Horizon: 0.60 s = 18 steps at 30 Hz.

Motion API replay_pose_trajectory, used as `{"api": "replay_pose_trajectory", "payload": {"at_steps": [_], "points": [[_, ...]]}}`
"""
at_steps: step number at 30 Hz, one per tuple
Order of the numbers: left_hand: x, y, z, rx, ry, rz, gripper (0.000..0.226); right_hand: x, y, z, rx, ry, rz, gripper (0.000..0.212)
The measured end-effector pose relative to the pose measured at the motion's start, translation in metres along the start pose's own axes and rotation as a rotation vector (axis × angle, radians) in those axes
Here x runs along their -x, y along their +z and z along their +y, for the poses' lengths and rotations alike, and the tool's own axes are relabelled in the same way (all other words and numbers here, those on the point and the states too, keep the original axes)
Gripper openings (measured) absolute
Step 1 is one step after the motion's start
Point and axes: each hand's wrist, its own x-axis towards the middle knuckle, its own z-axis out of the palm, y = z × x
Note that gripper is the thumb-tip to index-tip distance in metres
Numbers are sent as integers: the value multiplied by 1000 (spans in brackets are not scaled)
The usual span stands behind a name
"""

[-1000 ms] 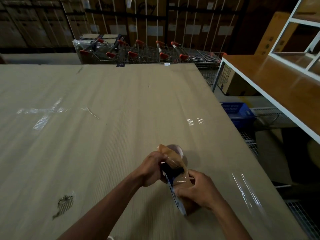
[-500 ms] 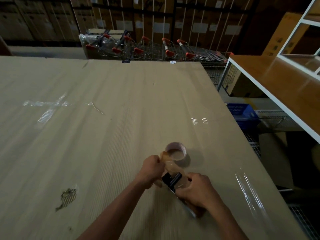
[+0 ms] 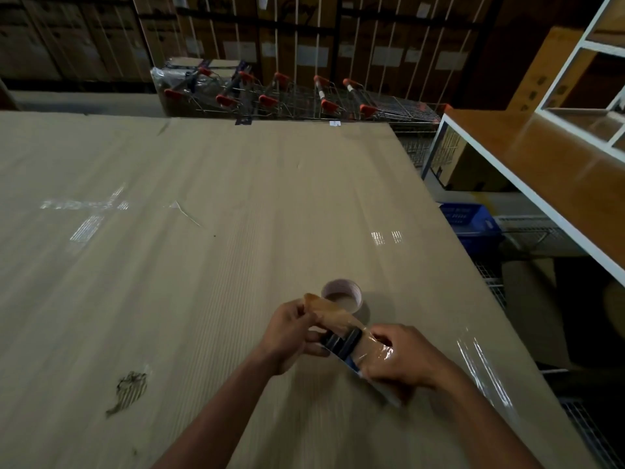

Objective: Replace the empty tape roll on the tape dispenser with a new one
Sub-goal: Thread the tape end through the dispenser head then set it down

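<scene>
In the head view, a wide sheet of corrugated cardboard point(image 3: 209, 272) was seen covering the work surface, and both hands were held low over its near right part. The tape dispenser point(image 3: 341, 343), dark with a blue-and-white edge, was gripped by the right hand point(image 3: 399, 362), whose fingers were curled around its body and around the brown tape roll point(image 3: 373, 350) seated there; only a glossy part of that roll could be seen between the fingers. A strip of brown tape point(image 3: 329, 313) was drawn out from the dispenser toward the upper left, and its free end was pinched between the thumb and fingertips of the left hand point(image 3: 291, 333), the other fingers being tucked against the dispenser's front. Whether the strip was threaded past the roller or blade could not be told.

Just beyond the hands, the empty tape core point(image 3: 341, 294) was left standing on the cardboard, its open end upward, apart from the dispenser but partly hidden behind the pulled strip.

Clear tape patches point(image 3: 88, 211) were seen shining on the far left of the cardboard, and a torn spot point(image 3: 130, 389) lay at the near left. A row of shopping trolleys point(image 3: 297, 98) with red handles was parked past the far edge, and a wooden shelf point(image 3: 554, 170) with a white frame stood to the right.
</scene>
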Motion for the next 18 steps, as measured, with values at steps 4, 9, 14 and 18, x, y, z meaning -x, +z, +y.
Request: {"api": "replay_pose_trajectory", "payload": {"at_steps": [4, 9, 14, 18], "points": [[-5, -2, 39, -219, 106, -126, 10, 12, 25, 9, -357, 59, 99, 62], [-8, 11, 68, -529, 102, -289, 15, 17, -7, 6, -243, -1, 246, 58], [-14, 35, 64, -552, 93, -295, 6, 2, -37, -19, 17, -172, 203, 24], [-12, 34, 41, -394, 72, -352, 47, -2, -41, -10, 65, -184, 273, 21]]}}
